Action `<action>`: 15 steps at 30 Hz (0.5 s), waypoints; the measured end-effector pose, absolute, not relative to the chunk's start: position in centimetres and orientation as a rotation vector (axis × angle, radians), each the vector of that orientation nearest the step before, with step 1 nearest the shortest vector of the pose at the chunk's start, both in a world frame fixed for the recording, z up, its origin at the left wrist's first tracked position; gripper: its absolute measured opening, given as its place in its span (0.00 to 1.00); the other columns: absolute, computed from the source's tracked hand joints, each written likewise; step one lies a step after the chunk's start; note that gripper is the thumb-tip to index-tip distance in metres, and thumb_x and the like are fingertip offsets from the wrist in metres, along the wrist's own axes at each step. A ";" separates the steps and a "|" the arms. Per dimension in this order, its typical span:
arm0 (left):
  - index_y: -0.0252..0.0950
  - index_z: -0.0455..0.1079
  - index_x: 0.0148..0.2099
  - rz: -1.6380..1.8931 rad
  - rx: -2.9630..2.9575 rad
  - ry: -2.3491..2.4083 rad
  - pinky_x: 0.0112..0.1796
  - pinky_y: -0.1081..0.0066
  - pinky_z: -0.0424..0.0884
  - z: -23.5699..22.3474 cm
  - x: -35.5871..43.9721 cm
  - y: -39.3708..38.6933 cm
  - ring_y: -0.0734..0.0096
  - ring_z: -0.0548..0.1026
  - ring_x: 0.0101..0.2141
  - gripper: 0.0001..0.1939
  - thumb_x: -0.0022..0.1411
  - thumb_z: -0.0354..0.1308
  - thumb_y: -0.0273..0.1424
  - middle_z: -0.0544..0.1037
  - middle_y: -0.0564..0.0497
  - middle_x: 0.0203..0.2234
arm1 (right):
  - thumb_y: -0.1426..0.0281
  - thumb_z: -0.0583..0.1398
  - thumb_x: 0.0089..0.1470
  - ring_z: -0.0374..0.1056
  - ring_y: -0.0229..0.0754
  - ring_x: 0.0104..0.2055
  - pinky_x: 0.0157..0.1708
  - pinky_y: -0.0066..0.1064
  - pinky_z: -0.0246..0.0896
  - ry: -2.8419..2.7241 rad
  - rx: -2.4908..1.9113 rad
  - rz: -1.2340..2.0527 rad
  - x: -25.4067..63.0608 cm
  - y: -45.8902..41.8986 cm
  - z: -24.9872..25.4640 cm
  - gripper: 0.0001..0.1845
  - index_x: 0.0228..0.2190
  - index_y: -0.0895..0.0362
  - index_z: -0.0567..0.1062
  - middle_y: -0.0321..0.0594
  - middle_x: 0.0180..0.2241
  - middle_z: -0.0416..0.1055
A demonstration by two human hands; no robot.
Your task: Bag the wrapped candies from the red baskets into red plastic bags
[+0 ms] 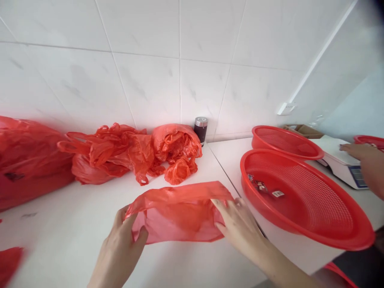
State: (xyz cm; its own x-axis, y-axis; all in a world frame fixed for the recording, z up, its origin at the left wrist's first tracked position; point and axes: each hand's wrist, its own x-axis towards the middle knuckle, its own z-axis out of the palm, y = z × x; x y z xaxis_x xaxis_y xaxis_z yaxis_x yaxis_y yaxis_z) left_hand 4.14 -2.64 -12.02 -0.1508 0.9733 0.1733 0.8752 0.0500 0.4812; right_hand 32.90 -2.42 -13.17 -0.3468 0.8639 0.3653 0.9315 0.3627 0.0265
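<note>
Between my two hands a thin red plastic bag is spread with its mouth facing me, just above the white table. My left hand grips the bag's left edge, the thumb inside the mouth and the fingers outside. At the right edge, my right hand holds the bag in the same pinching way, its fingertips partly hidden by the film. To the right of that hand stands a large red plastic basket with a few small wrapped packets in its bottom.
Crumpled red bags and a bundle of bags lie along the tiled wall. Beside them stands a dark tumbler. Behind the large basket are another red basket and a white scale, where another person's hand reaches in.
</note>
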 end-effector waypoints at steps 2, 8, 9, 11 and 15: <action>0.41 0.65 0.32 0.817 1.818 2.140 0.23 0.69 0.63 -11.4 5.1 -3.6 0.68 0.68 0.19 0.14 0.60 0.48 0.45 0.68 0.53 0.24 | 0.74 0.59 0.52 0.70 0.49 0.38 0.49 0.48 0.53 -2.241 -1.559 -0.390 32.8 -2.2 -13.4 0.28 0.55 0.53 0.65 0.47 0.39 0.73; 0.42 0.61 0.21 0.759 1.708 2.117 0.22 0.71 0.61 -12.5 5.6 -4.0 0.68 0.63 0.16 0.16 0.56 0.50 0.44 0.63 0.56 0.13 | 0.73 0.64 0.44 0.71 0.48 0.29 0.40 0.45 0.59 -2.325 -1.851 0.033 33.4 -1.6 -13.8 0.21 0.44 0.54 0.74 0.40 0.27 0.75; 0.42 0.67 0.25 0.727 1.738 2.077 0.22 0.71 0.63 -12.8 5.3 -3.8 0.68 0.65 0.17 0.12 0.56 0.51 0.41 0.65 0.56 0.14 | 0.71 0.65 0.44 0.71 0.49 0.29 0.37 0.42 0.61 -2.305 -1.891 0.158 33.7 -1.7 -13.2 0.21 0.43 0.54 0.75 0.40 0.26 0.75; 0.45 0.75 0.40 0.682 1.779 1.975 0.25 0.71 0.68 -13.1 4.6 -3.5 0.68 0.70 0.20 0.14 0.54 0.51 0.36 0.72 0.55 0.20 | 0.67 0.64 0.47 0.71 0.47 0.31 0.34 0.36 0.63 -2.234 -1.842 0.436 34.6 -1.9 -11.3 0.22 0.47 0.50 0.75 0.39 0.29 0.76; 0.54 0.74 0.50 0.731 1.832 1.757 0.30 0.72 0.73 -13.2 4.0 -3.8 0.68 0.76 0.30 0.25 0.51 0.51 0.31 0.75 0.52 0.40 | 0.57 0.59 0.54 0.72 0.44 0.41 0.38 0.32 0.65 -2.058 -1.643 0.683 39.1 -2.7 -7.5 0.21 0.50 0.40 0.72 0.36 0.45 0.74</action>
State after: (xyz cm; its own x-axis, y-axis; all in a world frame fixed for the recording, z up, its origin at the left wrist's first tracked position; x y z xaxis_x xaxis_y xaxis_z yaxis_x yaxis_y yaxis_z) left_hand 3.97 -3.81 -13.17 0.0256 0.9988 0.0417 0.7334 -0.0471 0.6782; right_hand 39.15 -2.72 -7.47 -0.2149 0.9765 0.0195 0.7710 0.1818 -0.6103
